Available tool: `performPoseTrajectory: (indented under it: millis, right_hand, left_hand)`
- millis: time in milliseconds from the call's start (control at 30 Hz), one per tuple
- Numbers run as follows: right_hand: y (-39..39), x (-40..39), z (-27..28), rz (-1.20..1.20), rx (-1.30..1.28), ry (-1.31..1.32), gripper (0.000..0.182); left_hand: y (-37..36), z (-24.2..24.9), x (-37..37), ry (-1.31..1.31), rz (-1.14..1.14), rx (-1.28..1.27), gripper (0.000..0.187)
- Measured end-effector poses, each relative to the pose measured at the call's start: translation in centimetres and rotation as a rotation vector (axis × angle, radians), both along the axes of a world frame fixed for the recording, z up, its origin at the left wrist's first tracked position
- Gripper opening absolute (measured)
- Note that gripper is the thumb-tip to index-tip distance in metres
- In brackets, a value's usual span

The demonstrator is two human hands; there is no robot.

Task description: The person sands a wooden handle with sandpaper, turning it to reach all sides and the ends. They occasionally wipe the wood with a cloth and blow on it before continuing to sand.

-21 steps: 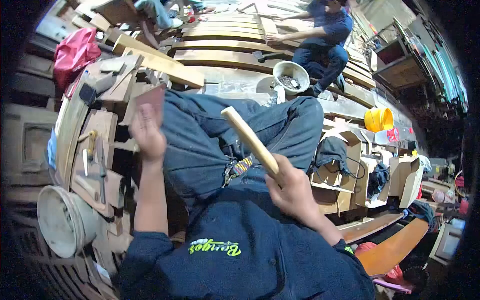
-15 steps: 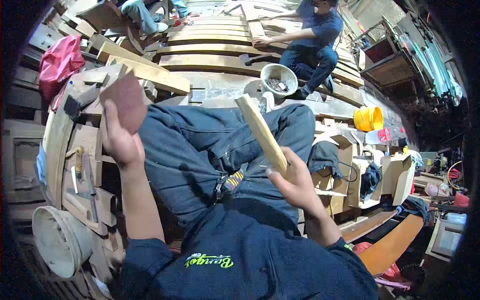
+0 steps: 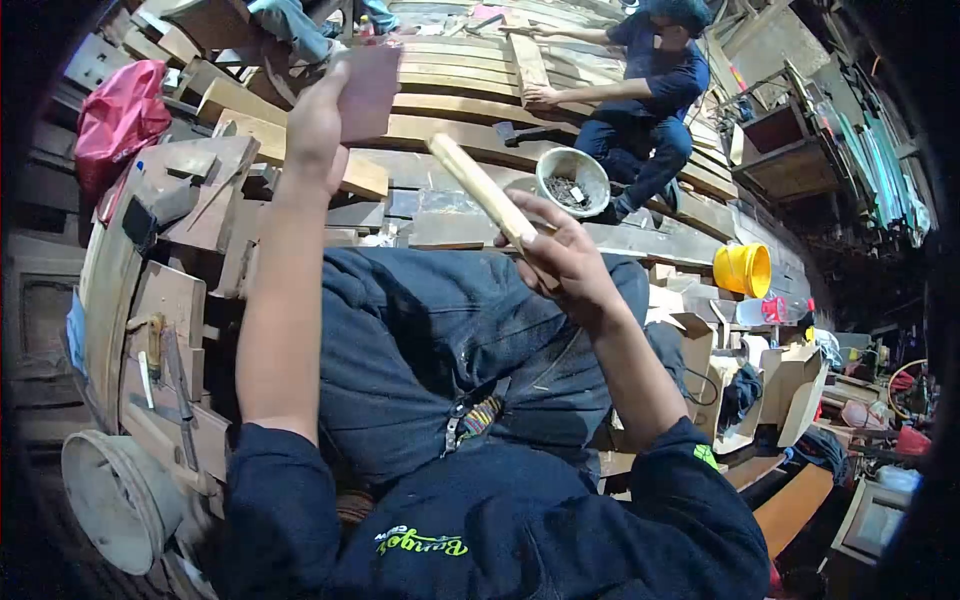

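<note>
My left hand (image 3: 315,128) is raised at the upper left, its fingers closed on a flat reddish-brown sheet that looks like sandpaper (image 3: 370,95). In my right hand (image 3: 565,255) is a short pale wooden strip (image 3: 475,185), gripped near its lower end and tilted up to the left. The sandpaper and the strip are apart. Both are held above and beyond my lap, where my dark jeans (image 3: 420,310) show. Some fingers of my left hand are hidden behind the sheet.
A pail of small dark pieces (image 3: 598,190) stands ahead, near a crouching person (image 3: 660,95) touching a plank (image 3: 528,70). A hammer (image 3: 515,133) lies on the boards. To my right is a yellow bucket (image 3: 735,268); to my left are a chisel-like tool (image 3: 180,375) and a white bucket (image 3: 95,500).
My left hand has moved up and to the right with the sandpaper. My right hand has lifted the wooden strip forward and slightly left, closer to the sheet.
</note>
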State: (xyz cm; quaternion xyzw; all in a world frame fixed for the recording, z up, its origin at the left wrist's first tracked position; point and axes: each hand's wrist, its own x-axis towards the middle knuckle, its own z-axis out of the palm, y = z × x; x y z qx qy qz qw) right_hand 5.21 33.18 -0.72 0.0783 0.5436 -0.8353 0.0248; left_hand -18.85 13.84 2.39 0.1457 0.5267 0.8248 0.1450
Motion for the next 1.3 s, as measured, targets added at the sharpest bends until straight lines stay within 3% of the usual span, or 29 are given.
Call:
performPoseTrajectory:
  millis: [33, 100, 200, 333, 433, 533, 667, 833, 1000, 1033, 1167, 1300]
  right_hand:
    - [0.2, -0.9, -0.2, -0.008, 0.009, 0.009, 0.053]
    - [0.7, -2.6, -1.3, -0.006, -0.053, 0.001, 0.052]
    - [2.0, -5.0, -3.1, 0.069, -0.028, -0.027, 0.051]
    - [2.9, -9.8, -3.8, 0.261, -0.234, -0.014, 0.039]
    - [2.7, -11.4, -5.7, 0.213, -0.103, -0.080, 0.044]
    - [3.9, -11.2, -8.1, 0.359, -0.283, -0.139, 0.044]
    - [4.2, -11.0, -8.2, 0.220, -0.348, -0.190, 0.044]
    - [4.5, -11.8, -8.8, 0.166, -0.100, -0.117, 0.044]
    - [5.8, -11.0, -9.2, 0.004, -0.275, -0.094, 0.047]
    - [6.2, -10.7, -9.1, -0.009, -0.287, -0.058, 0.047]
    - [6.5, -10.1, -8.8, -0.120, -0.317, 0.000, 0.047]
    - [6.5, -10.0, -8.7, -0.131, -0.352, 0.024, 0.046]
  left_hand:
    - [-0.3, -1.1, -0.3, -0.003, 0.005, -0.004, 0.037]
    - [-1.3, -2.9, -0.8, -0.358, 0.176, 0.189, 0.040]
    - [-3.5, -2.9, -2.4, -0.276, 0.241, 0.259, 0.043]
    - [-3.1, -2.5, -2.1, -0.185, 0.363, 0.171, 0.038]
    - [-2.2, -2.2, -0.4, -0.228, 0.354, 0.040, 0.039]
    - [-2.6, -2.7, -1.3, -0.202, 0.224, -0.080, 0.043]
    - [-2.2, -2.5, -1.5, -0.174, 0.209, -0.061, 0.046]
    - [-2.0, -2.5, -2.1, -0.204, 0.242, -0.064, 0.045]
    - [-2.7, -3.0, -0.9, -0.159, 0.125, -0.018, 0.044]
    - [-2.3, -3.0, -0.7, -0.148, 0.244, -0.036, 0.044]
    - [-1.8, -2.9, -0.8, -0.152, 0.261, -0.039, 0.043]
    - [-1.4, -1.8, 0.3, -0.196, 0.057, 0.118, 0.044]
